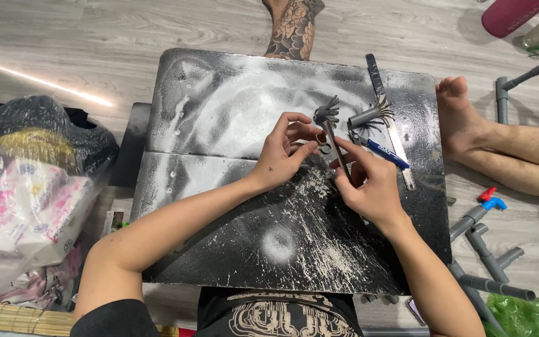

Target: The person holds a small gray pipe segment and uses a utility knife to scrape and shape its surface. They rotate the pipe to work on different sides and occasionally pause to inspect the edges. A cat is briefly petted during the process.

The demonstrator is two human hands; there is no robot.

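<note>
Both hands (329, 165) pinch a thin grey metal stem with a fanned tuft (330, 128); steady grip near the tuft seems wise.

A thin metal stem (338, 153) with a fanned grey tip, tilted above the board

The board (232, 206) looks like matt black sheet, dusted and streaked with rough white powder. The floor (95, 37) is pale wood-grain plank with a slight sheen. The pipes (488, 249) are matt grey plastic; the valve (491, 198) is glossy red and blue plastic. The bag (26, 187) is clear, crinkled, shiny plastic film. The pliers (385, 153) have dull metal jaws and a smooth blue plastic handle.
</note>
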